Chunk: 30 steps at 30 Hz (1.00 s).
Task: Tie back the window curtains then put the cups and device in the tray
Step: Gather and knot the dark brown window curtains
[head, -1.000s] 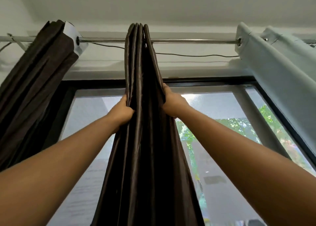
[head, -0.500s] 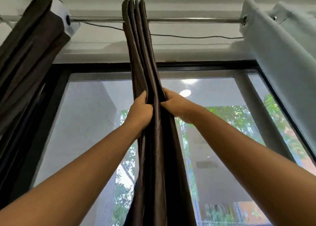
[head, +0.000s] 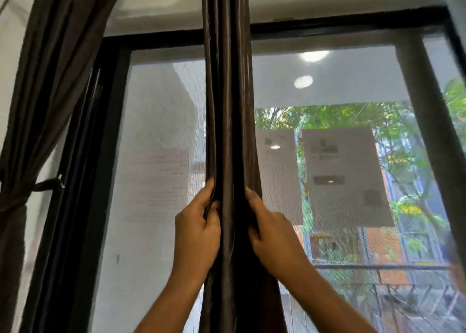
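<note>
Two hands, our left hand [head: 195, 234] and right hand [head: 271, 234], clamp the gathered middle curtain [head: 228, 105] from either side, its long axis running vertically between them, while the tied curtain [head: 37, 105] hangs well off to our left.

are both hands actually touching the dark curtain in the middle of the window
Touching. The head view shows the left hand and right hand pinching the bunched middle curtain from either side, fingers pressed into its folds.
</note>
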### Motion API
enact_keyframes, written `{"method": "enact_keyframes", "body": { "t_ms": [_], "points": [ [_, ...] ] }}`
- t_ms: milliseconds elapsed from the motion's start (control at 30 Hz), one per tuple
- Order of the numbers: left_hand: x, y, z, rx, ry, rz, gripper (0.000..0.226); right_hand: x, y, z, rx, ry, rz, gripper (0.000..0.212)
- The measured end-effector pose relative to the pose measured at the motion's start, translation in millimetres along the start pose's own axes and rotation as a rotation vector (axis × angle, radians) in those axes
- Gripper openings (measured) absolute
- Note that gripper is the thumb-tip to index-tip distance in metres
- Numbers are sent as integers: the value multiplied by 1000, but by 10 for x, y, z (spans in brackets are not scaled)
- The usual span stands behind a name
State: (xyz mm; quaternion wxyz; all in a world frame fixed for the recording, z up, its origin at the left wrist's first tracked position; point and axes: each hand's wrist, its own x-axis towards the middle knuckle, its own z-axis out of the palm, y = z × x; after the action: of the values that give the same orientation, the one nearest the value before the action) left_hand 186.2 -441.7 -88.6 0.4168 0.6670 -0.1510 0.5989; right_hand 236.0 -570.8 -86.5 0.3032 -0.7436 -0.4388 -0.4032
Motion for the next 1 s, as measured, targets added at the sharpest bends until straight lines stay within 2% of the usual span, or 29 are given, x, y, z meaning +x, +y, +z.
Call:
{"method": "enact_keyframes", "body": {
  "t_ms": [67,133,233,300,367,433,533,600,667,733,800,867,933,1000],
  "points": [
    [-313,-102,-103,12,11,-24,56,-350,-46,65,-33,-42,76,78],
    [-621,-218,-196,48,32,-54,69,-623,-100,120,51,14,176,74],
    [-1096,-336,-299,87,77,-80,58,-922,-276,253,287,223,306,61],
    [-1419,-415,-319,88,50,-100,49,-1058,-415,366,370,325,293,61],
    [-1697,-501,-318,81,-6,-128,43,-1160,-518,456,284,331,240,76],
    [-1871,-567,-372,132,-88,-73,40,-1227,-534,511,108,335,232,83],
    [-1927,-584,-493,173,-196,-27,50,-1271,-432,572,-124,315,363,88],
    [-1853,-556,-554,165,-286,14,42,-1240,-431,559,-283,337,443,86],
    [-1660,-540,-588,128,-377,12,37,-1169,-486,514,-291,518,341,78],
    [-1419,-511,-583,42,-443,-5,33,-1047,-625,424,-221,618,126,61],
    [-1182,-388,-553,-70,-508,-10,24,-876,-752,359,-189,541,29,48],
    [-974,-306,-525,-166,-506,6,27,-671,-822,314,-210,429,75,51],
    [-753,-279,-534,-127,-406,38,28,-482,-797,281,-280,353,130,57],
    [-498,-296,-576,-8,-268,51,18,-327,-715,228,-356,284,176,60]
  ]
}}
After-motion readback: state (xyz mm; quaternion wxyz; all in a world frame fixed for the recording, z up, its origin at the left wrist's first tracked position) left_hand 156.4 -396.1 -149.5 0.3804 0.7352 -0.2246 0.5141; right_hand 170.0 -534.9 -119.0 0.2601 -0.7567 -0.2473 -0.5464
